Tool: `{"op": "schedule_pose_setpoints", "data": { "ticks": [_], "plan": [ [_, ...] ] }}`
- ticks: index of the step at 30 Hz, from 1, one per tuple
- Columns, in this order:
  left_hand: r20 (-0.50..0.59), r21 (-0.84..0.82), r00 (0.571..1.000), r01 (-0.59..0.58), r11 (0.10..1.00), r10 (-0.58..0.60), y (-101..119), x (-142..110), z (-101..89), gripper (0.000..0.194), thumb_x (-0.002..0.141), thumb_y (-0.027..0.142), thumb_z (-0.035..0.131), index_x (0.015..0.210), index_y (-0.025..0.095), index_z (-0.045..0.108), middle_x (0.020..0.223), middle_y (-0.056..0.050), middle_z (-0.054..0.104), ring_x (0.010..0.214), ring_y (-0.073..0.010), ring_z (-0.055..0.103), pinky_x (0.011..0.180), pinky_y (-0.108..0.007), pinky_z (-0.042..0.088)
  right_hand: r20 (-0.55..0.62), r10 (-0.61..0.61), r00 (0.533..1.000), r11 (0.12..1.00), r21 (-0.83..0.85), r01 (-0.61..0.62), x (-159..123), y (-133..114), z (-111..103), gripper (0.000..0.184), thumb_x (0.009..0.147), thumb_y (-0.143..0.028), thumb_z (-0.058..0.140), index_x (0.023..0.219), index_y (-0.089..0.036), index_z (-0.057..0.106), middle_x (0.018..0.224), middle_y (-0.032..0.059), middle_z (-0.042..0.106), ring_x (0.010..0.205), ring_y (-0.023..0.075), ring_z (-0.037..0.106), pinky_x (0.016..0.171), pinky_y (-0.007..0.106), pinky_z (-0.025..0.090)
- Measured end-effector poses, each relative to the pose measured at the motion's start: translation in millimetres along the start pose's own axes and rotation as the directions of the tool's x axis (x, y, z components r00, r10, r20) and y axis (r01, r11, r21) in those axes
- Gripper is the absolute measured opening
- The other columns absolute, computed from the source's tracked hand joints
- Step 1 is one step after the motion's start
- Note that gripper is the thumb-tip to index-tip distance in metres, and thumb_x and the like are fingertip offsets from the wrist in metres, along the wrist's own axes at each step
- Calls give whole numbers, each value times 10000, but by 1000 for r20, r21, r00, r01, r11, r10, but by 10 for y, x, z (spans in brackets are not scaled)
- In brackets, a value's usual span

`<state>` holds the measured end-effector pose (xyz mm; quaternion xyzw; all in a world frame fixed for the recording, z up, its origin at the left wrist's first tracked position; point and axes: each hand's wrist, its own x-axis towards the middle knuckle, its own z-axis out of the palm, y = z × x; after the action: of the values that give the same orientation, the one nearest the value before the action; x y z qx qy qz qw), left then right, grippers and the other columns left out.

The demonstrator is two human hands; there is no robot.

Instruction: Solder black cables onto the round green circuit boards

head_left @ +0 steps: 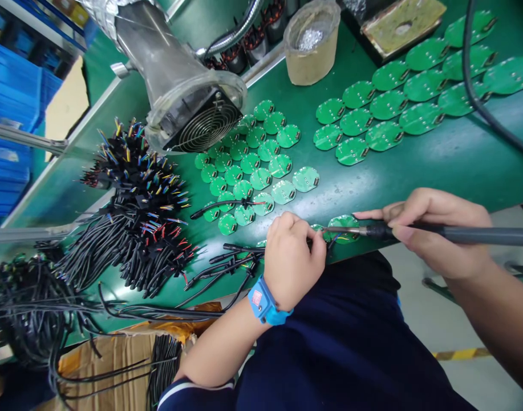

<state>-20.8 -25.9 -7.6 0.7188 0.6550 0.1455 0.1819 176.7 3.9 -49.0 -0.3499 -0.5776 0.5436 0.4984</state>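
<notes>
My right hand grips a soldering iron like a pen, and its metal tip reaches left onto a round green circuit board at the table's near edge. My left hand, with a blue wrist strap on it, is closed in a pinch right at the iron's tip, pressing on a black cable and the edge of a board; what its fingertips hold is hidden.
Several round green boards lie in a cluster at mid table and in rows at the far right. A bundle of black cables with coloured wire ends lies left. A fume-extractor fan hangs above. A plastic tub stands behind.
</notes>
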Motion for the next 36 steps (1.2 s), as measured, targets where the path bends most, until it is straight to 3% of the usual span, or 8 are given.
{"op": "schedule_pose_setpoints", "data": {
  "ticks": [11, 16, 19, 21, 24, 27, 31, 36],
  "plan": [
    [22, -3, 1000, 9, 1000, -9, -13, 26, -5, 155, 788, 173, 554, 638, 168, 513, 743, -36, 482, 775, -182, 492, 745, -357, 433, -31, 10, 999, 1000, 23, -9, -2, -10, 6, 89, 709, -111, 618, 727, -196, 600, 629, -24, 514, 634, 145, 559, 822, 528, 550],
    [47, -3, 999, 27, 1000, -27, -27, 52, -21, 174, 787, 192, 564, 622, 168, 514, 739, -39, 485, 773, -184, 498, 754, -361, 439, -230, 84, 970, 972, 235, -29, 66, -70, 36, 105, 669, -152, 637, 617, -201, 559, 445, -52, 429, 451, 118, 457, 666, 487, 554],
    [77, 28, 997, 15, 1000, -17, -22, 74, -28, 178, 790, 207, 569, 623, 167, 520, 741, -44, 487, 773, -187, 501, 757, -362, 440, -326, 30, 945, 970, 239, 51, 92, -71, 55, 75, 636, -158, 625, 619, -194, 561, 376, -63, 386, 344, 92, 353, 460, 335, 426],
    [94, 61, 996, -8, 998, 2, -13, 80, -39, 172, 795, 216, 568, 635, 167, 525, 754, -49, 491, 777, -192, 502, 758, -365, 439, -386, -22, 922, 973, 203, 108, 84, -48, 44, 65, 614, -138, 605, 639, -187, 571, 384, -58, 415, 322, 88, 333, 432, 300, 318],
    [113, 67, 992, -66, 996, 58, -37, 79, -99, 142, 819, 247, 562, 704, 165, 550, 789, -56, 509, 799, -195, 508, 767, -360, 442, -433, -53, 900, 979, 156, 133, 46, -13, -15, 96, 587, -122, 607, 656, -183, 584, 420, -47, 471, 326, 97, 350, 459, 317, 294],
    [65, 45, 992, -112, 993, 109, -195, 104, -248, 130, 851, 293, 547, 854, 166, 579, 848, -59, 552, 841, -191, 518, 792, -347, 444, -451, -44, 891, 984, 136, 117, 9, -9, -89, 92, 589, -157, 646, 655, -191, 591, 466, -25, 519, 355, 125, 407, 454, 330, 303],
    [-139, 257, 982, -92, 962, 131, -610, 228, -490, 163, 823, 298, 598, 943, 193, 632, 937, -82, 580, 917, -227, 517, 827, -403, 418, -447, -5, 894, 984, 155, 83, -5, -44, -122, 102, 576, -182, 679, 626, -201, 592, 455, -24, 520, 359, 124, 413, 459, 329, 313],
    [-15, 318, 962, -254, 913, 272, -1003, 403, -542, 102, 818, 280, 609, 871, 226, 677, 1018, -60, 597, 980, -229, 540, 842, -400, 428, -399, 36, 916, 988, 154, 28, -20, -64, -104, 107, 578, -171, 686, 613, -197, 588, 427, -35, 472, 372, 111, 406, 439, 297, 302]
  ]
}}
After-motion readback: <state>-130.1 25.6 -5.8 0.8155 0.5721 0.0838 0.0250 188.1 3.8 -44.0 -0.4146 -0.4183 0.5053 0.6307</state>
